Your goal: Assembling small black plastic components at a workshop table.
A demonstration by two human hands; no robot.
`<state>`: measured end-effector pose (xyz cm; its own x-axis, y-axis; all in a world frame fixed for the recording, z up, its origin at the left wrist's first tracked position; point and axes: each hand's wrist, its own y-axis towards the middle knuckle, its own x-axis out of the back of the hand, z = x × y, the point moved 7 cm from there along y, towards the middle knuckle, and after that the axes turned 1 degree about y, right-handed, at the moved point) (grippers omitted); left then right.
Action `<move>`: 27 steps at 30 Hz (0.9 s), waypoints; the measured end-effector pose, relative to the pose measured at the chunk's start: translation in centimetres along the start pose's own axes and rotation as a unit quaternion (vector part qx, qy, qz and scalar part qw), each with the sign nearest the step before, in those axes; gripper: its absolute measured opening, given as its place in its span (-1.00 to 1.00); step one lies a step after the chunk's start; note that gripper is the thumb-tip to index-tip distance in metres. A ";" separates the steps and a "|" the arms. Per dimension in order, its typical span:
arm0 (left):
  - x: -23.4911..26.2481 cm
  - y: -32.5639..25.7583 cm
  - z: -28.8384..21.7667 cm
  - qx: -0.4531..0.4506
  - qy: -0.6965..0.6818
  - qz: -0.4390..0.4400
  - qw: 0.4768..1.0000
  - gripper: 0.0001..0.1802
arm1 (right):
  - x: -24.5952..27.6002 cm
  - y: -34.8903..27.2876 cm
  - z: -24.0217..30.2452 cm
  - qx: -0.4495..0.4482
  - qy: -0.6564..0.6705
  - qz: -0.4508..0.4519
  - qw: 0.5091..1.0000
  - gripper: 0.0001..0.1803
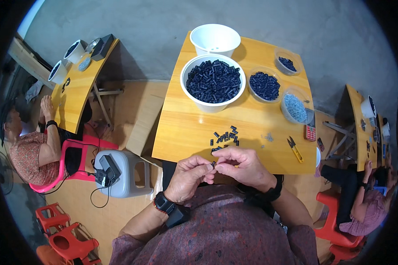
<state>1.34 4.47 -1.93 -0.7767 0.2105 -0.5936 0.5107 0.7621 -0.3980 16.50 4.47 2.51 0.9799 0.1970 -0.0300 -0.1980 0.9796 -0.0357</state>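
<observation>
Between the fingertips of my left hand (188, 177) and my right hand (245, 168) is a small black plastic piece (214, 164). Both hands pinch it just off the table's near edge, and the fingers partly cover it. Beyond them lies a loose pile of small black pieces (226, 136) on the wooden table (177, 128). To the right of that pile is a little scatter of thin silvery bits (268, 137). A pair of yellow-handled snips (295, 149) rests farther right.
A white bucket (186, 90) full of black pieces stands before another white bucket (215, 37). Clear tubs hold black parts (264, 86) and silvery metal bits (294, 107); a red keypad phone (310, 132) lies nearby. People sit at side tables; a grey stool (124, 174) stands left.
</observation>
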 end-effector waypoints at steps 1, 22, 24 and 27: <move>-0.1 0.0 0.1 0.015 -0.025 0.008 1.000 -0.94 | 0.0 -0.2 0.2 0.013 -0.029 0.002 1.000 -0.75; 0.8 -2.7 1.6 0.019 -0.036 -0.056 0.998 -0.93 | -4.3 -2.2 2.4 0.225 -0.323 0.009 0.919 -0.78; 0.8 -2.9 1.4 0.005 -0.031 -0.049 0.998 -0.94 | -4.4 -2.4 2.6 0.244 -0.321 0.010 0.915 -0.74; 0.8 -2.9 -0.2 -0.050 0.008 -0.051 0.997 -0.94 | -4.4 -2.2 3.4 0.242 -0.303 -0.002 0.922 -0.75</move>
<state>-0.85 2.52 -1.14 -0.8294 0.1376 -0.5414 0.3892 0.8376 -0.3833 12.70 1.58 6.09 0.8425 0.0364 0.5375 -0.3045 0.8552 0.4194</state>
